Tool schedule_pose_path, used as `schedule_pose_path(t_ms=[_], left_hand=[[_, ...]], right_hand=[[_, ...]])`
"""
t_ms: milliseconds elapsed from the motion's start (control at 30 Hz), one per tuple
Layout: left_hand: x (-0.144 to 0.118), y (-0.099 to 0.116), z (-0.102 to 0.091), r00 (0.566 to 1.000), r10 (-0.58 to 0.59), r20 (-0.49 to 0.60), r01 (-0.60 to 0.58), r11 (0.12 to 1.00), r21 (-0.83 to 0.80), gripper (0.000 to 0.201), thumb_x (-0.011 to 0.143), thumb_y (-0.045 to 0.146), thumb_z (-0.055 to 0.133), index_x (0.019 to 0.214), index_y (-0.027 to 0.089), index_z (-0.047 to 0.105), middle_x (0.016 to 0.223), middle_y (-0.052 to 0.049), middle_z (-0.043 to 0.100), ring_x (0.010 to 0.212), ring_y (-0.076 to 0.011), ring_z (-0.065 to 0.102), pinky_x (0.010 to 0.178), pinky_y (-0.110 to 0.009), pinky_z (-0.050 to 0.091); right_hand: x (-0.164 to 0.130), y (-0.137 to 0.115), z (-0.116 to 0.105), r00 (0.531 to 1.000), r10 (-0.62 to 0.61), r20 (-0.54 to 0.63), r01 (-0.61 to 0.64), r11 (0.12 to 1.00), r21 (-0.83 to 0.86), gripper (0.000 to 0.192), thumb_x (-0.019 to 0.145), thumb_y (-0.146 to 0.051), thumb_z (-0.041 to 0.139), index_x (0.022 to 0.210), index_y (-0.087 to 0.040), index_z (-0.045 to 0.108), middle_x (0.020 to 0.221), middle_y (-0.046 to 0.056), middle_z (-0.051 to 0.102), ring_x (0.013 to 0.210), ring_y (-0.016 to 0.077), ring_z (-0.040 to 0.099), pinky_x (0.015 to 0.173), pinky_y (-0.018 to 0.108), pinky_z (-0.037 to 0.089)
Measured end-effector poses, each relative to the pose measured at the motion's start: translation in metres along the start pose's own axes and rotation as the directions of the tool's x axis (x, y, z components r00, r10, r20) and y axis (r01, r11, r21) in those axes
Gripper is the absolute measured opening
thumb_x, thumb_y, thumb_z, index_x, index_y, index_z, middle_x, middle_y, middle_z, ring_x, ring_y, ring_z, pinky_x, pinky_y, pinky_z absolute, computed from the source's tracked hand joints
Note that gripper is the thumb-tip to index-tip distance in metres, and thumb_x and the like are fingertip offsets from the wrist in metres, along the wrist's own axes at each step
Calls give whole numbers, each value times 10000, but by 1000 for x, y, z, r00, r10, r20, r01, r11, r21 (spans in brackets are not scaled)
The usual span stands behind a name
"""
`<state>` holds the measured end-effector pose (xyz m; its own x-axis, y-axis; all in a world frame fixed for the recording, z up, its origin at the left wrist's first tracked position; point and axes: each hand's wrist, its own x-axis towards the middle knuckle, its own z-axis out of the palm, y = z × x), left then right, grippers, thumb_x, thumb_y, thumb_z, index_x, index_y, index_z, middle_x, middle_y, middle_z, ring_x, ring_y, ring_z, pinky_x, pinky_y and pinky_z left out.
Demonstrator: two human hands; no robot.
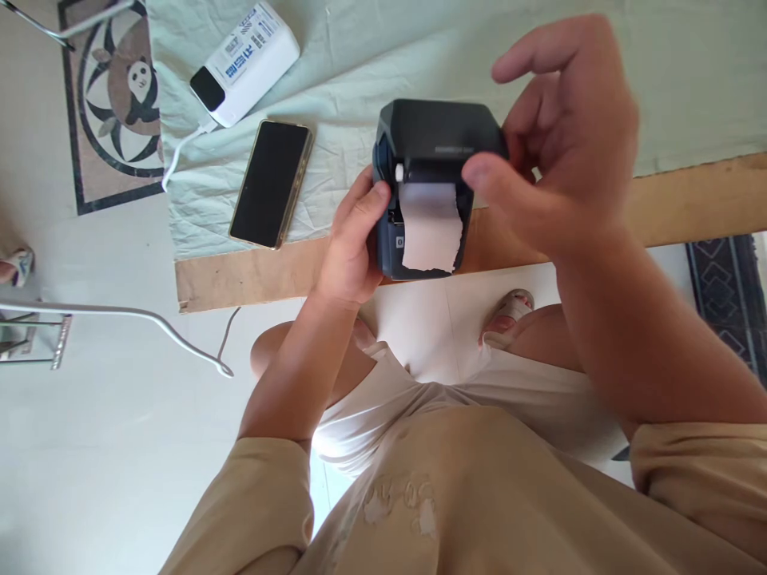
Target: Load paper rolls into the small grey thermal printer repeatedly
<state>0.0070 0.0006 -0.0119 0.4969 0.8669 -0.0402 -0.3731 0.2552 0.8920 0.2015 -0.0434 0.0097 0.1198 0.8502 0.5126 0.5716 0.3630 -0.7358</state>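
Printer [428,160] sits at frame centre on the desk [252,275] edge, paper [430,228] (torn) hanging out. Left hand [351,243] grips its side; right hand [554,144] hovers loosely curled, holding nothing. A nudge could likely tip it off.

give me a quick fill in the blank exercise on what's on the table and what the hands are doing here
1. The left hand holds the dark printer by its ____ side.
2. A strip of ____ with a torn edge hangs from the printer's slot.
3. The phone lies with its dark screen facing ____.
4. A white cable runs from the white ____ off the cloth.

Missing words: left; paper; up; power bank
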Motion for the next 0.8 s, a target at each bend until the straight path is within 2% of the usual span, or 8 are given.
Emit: schedule_pose_path(t_ms=[67, 167, 300, 400, 500, 600, 700, 800], left_hand=[[-1, 0, -3, 1000, 17, 21, -18, 998, 52, 237, 1011, 442, 690, 1111, 230, 725, 1058, -31, 709, 1088, -204, 704, 935, -296, 559], [0, -2, -6, 999, 34, 24, -36, 994, 106, 269, 981, 502, 720, 1046, 243, 745, 975, -35, 688, 991, -204, 701, 848, -289, 565], [1, -5, -6, 999, 41, 2, -41, 995, 85, 288, 962, 529, 713, 1026, 252, 757, 979, -64, 711, 1244, -287, 671, 1012, -352, 577], [1, -6, -6, 999, 22, 30, -24, 998, 64, 238, 994, 471, 660, 1037, 255, 749, 1024, -68, 723, 1336, -289, 632, 1082, -385, 564], [1, -6, -6, 999, 7, 45, -8, 999, 31, 228, 1006, 451, 620, 1057, 265, 741, 1045, -67, 713, 1280, -276, 656, 995, -361, 587], [1, -4, -6, 999, 23, 48, -25, 998, 49, 213, 1009, 437, 615, 1003, 267, 743, 950, -61, 671, 1178, -260, 676, 798, -314, 562], [0, -1, -7, 998, -4, 63, -2, 995, 100, 168, 983, 432, 675, 967, 278, 741, 888, -42, 658, 1076, -251, 670, 749, -319, 500], [-1, 0, -9, 997, -8, 73, -1, 992, 126, 199, 1008, 437, 643, 938, 274, 733, 856, -29, 643, 951, -224, 632, 792, -335, 466]], right_hand=[[1, -9, 0, 994, 75, -75, -73, 997, 30, 182, 996, -437, 608, 1070, -271, 599, 1199, -25, 651, 565, 26, 473, 528, 307, 388], [5, -18, 2, 973, 167, -161, -147, 981, 127, 73, 1024, -318, 533, 1013, -251, 560, 1319, -28, 602, 663, 30, 635, 478, 269, 443], [8, -17, 6, 955, 218, -199, -186, 968, 171, 136, 973, -206, 539, 1069, -274, 473, 1288, 6, 530, 862, 73, 733, 518, 247, 541], [4, -14, 9, 962, 177, -206, -187, 982, -33, 85, 989, -232, 508, 991, -284, 441, 1166, 30, 558, 1057, 149, 741, 566, 273, 533], [2, -15, 12, 996, 61, -68, -81, 937, -341, 44, 971, -247, 488, 929, -256, 499, 1043, 28, 665, 915, 184, 712, 722, 359, 516], [3, -23, 13, 968, 181, 173, -65, 848, -527, 134, 937, -287, 518, 1028, -264, 614, 1031, 5, 733, 801, 196, 656, 708, 371, 420], [4, -31, 10, 910, 312, 273, -74, 770, -634, 211, 957, -394, 519, 1081, -282, 648, 1043, 22, 742, 842, 229, 655, 646, 337, 346], [1, -30, 4, 917, 254, 308, -25, 807, -590, 201, 965, -424, 527, 1070, -293, 638, 905, 33, 707, 791, 207, 620, 613, 304, 349]])
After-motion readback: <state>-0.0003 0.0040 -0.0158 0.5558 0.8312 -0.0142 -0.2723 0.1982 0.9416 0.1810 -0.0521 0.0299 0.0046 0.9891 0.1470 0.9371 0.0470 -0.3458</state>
